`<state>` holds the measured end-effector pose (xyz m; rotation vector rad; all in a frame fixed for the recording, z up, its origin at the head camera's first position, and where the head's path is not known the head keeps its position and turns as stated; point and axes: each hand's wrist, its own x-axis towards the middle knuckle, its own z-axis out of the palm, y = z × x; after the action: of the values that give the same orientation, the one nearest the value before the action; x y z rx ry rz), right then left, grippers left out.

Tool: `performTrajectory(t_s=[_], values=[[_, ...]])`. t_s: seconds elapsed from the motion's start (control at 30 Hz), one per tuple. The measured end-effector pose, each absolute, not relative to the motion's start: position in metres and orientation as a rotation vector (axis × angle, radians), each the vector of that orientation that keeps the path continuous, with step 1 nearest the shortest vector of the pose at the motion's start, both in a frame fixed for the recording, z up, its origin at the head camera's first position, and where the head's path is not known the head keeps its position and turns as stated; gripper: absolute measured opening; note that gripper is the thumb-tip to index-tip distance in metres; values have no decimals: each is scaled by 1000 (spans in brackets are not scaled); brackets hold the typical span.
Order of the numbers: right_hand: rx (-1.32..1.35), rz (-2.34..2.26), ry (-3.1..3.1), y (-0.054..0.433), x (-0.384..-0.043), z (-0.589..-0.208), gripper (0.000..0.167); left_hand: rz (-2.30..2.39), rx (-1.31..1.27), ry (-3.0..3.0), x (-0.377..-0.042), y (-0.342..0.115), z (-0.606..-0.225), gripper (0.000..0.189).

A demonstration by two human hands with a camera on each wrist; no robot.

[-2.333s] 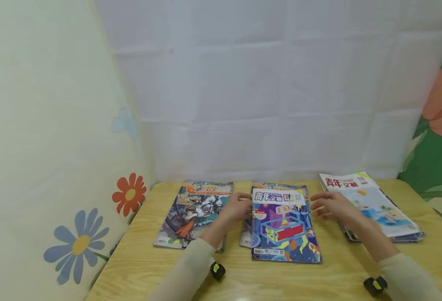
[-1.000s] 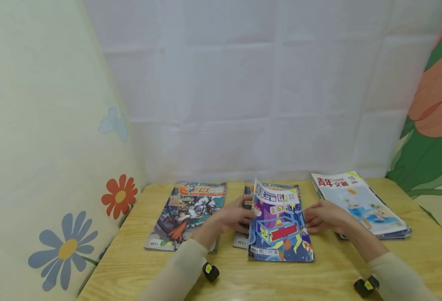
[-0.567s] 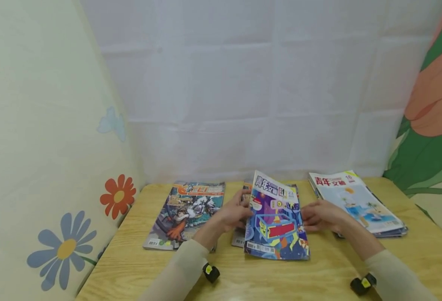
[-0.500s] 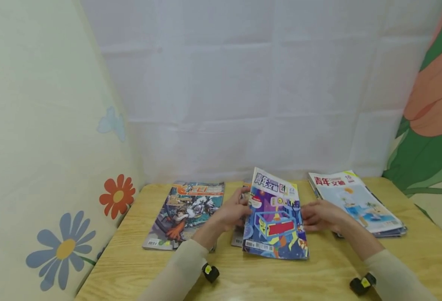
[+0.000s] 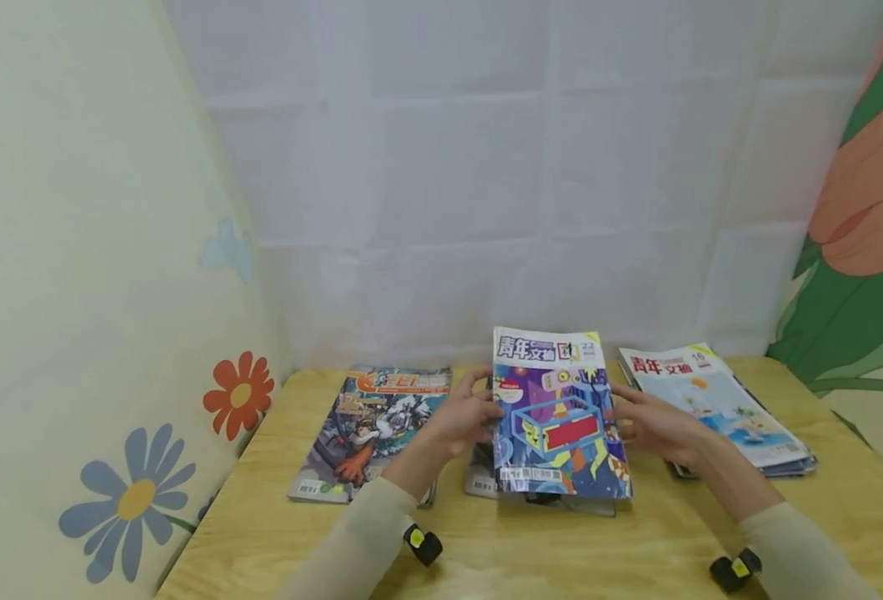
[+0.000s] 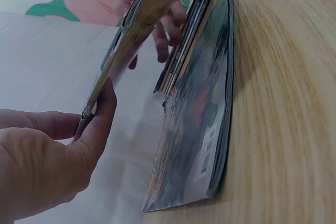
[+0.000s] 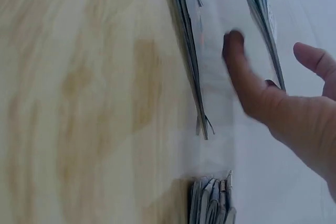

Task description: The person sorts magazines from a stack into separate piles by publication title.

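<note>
A purple-and-blue magazine [image 5: 561, 417] with a white title band is raised off the table. My left hand [image 5: 459, 421] pinches its left edge; the left wrist view shows the thumb and fingers [image 6: 97, 135] on either side of the magazine [image 6: 126, 45]. At the opposite edge is my right hand [image 5: 659, 421]. Its thumb and fingers stand apart around that edge in the right wrist view, where the hand [image 7: 289, 108] is not closed on the magazine [image 7: 268, 35]. Beneath the raised magazine lies a grey-covered magazine [image 5: 482, 479], mostly hidden from the head camera.
To the left lies a comic-style magazine [image 5: 381, 433] with an orange title. A stack of magazines [image 5: 726, 417], topped by a beach-scene cover, sits on the right. They rest on a wooden table [image 5: 531, 558] against a white cloth backdrop [image 5: 426, 208].
The purple magazine went from lying flat on the grey one to being lifted, first by its left side, now more level. The right fingers have spread from its edge.
</note>
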<state>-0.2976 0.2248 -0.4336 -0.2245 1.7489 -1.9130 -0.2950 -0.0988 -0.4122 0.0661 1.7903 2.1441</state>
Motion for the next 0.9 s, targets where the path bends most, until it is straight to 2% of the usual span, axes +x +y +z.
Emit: performTrajectory(t_s=[0.33, 0.73, 0.9], values=[[-250, -2008, 1561, 246, -296, -428, 75, 2170, 63, 1718, -300, -85, -424, 77], [-115, -2006, 1579, 286, -300, -413, 86, 2178, 111, 1686, -314, -40, -424, 77], [-52, -1992, 1646, 301, -300, -414, 85, 2191, 105, 1672, -315, -21, -427, 76]])
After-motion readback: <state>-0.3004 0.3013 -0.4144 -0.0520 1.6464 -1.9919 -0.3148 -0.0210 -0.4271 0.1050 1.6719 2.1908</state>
